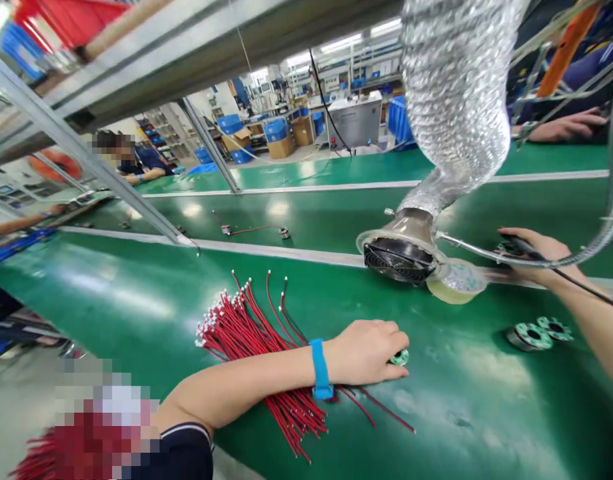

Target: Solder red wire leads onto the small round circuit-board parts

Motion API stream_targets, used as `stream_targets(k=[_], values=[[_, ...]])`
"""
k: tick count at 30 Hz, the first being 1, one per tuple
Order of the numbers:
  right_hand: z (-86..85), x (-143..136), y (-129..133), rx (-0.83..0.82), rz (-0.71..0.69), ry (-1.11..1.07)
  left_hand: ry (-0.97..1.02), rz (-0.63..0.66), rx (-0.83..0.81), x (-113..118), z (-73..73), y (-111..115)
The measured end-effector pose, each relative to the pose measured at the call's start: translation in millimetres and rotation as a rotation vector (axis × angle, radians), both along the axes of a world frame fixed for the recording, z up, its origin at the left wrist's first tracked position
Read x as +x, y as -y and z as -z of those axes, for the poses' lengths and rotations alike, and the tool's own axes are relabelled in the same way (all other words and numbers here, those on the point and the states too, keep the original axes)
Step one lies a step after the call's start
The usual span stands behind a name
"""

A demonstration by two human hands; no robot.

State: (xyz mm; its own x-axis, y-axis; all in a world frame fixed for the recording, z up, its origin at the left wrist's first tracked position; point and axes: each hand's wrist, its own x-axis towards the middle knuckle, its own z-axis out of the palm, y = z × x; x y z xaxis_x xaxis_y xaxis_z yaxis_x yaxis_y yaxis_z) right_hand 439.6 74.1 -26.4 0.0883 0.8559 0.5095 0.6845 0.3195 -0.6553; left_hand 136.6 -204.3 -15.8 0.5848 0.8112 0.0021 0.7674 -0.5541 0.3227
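My left hand, with a blue strap on its wrist, is closed around a small motor stator with a green top, low over the green bench. Its forearm crosses a bundle of red wires with white connectors at the far ends. Off to the right, my right hand is closed on a black corded tool that looks like a soldering iron; its tip is hidden. A small green part shows by those fingers. Two more green-topped stators lie nearer, below the right hand.
A fume extractor fan on a foil duct hangs between my hands. Beside it lies a tape roll. Stators with wires rest on the belt behind a metal rail. Other people sit at left and far right.
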Motion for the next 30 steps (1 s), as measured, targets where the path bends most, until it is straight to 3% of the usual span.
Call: stream_targets(k=[2, 5, 8, 11, 16, 20, 22, 25, 28, 30], values=[[-1.1, 7.7, 12.1, -0.131, -0.022, 0.102, 0.095, 0.006, -0.061, 7.2, -0.1, 13.9], [-4.6, 25.0, 44.0, -0.217, 0.026, 0.212, 0.277, -0.095, -0.138, -9.6, -9.3, 21.4], [-8.5, 44.5, 90.4, -0.178, 0.119, 0.232, 0.341, -0.167, -0.217, -37.4, -20.8, 27.5], [-7.2, 58.6, 149.2, -0.052, 0.119, 0.189, 0.319, -0.075, -0.247, -47.2, -23.2, 43.2], [4.3, 47.7, 248.1, -0.011, 0.015, 0.059, 0.19, 0.092, -0.165, -14.9, -3.4, 63.4], [17.7, 19.4, 300.5, -0.06, -0.102, 0.038, 0.147, 0.107, -0.129, 4.0, -0.5, 64.3], [23.9, 7.4, 314.0, -0.058, -0.183, 0.04, 0.237, 0.047, -0.159, 3.4, -6.0, 62.9], [28.1, -6.5, 322.5, -0.044, -0.276, 0.07, 0.485, -0.164, -0.29, -2.8, -13.9, 56.4], [25.0, -22.3, 327.9, 0.011, -0.217, 0.184, 0.722, -0.39, -0.439, -7.7, -14.9, 44.5], [21.3, -37.9, 333.9, 0.063, -0.138, 0.253, 0.793, -0.465, -0.497, -9.1, -12.3, 37.6]])
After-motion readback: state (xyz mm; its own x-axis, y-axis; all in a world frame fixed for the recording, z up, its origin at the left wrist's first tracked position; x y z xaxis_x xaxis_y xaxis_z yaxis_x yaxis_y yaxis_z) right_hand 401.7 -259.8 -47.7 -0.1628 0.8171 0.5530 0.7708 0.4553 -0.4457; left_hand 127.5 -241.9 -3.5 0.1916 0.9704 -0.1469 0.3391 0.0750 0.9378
